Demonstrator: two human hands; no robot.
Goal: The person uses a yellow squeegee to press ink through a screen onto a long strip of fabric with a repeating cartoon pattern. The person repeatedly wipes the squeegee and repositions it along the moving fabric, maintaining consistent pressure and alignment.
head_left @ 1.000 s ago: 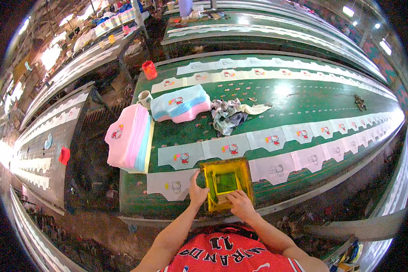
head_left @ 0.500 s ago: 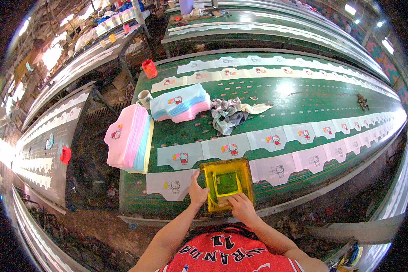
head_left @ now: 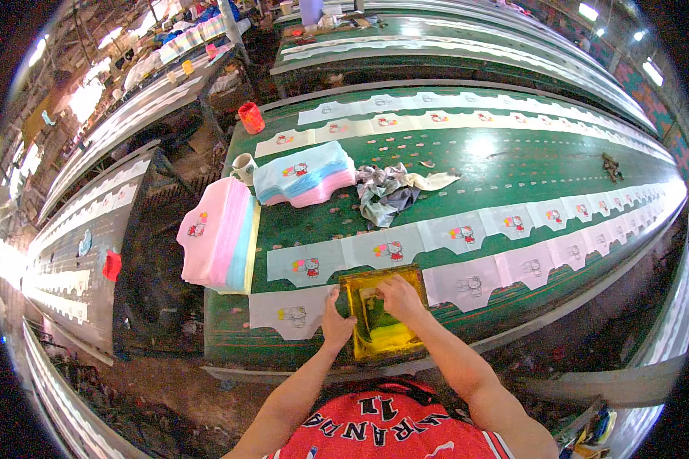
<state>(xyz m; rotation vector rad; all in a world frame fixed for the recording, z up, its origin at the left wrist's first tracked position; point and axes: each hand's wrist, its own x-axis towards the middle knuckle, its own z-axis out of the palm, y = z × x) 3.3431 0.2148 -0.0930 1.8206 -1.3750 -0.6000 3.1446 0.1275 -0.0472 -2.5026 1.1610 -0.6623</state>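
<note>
A yellow screen-printing frame lies over one piece in the near row of cloth on the green table. My left hand grips its left edge, with the fingers at the upper left corner. Inside the frame, near its far side, my right hand is closed on a squeegee, mostly hidden by the fingers. Left of the frame lies a pale cloth piece with a partly coloured cartoon cat. To the right, a pale pink piece carries only a grey outline.
Stacks of pink and blue cloth pieces stand at the left, beside a mug and a red container. A crumpled rag lies mid-table. Printed pieces run in rows rightward. Other long tables stand beyond.
My right hand has moved with the squeegee from the near side of the frame to its far side. My left hand stays on the frame's left edge.
</note>
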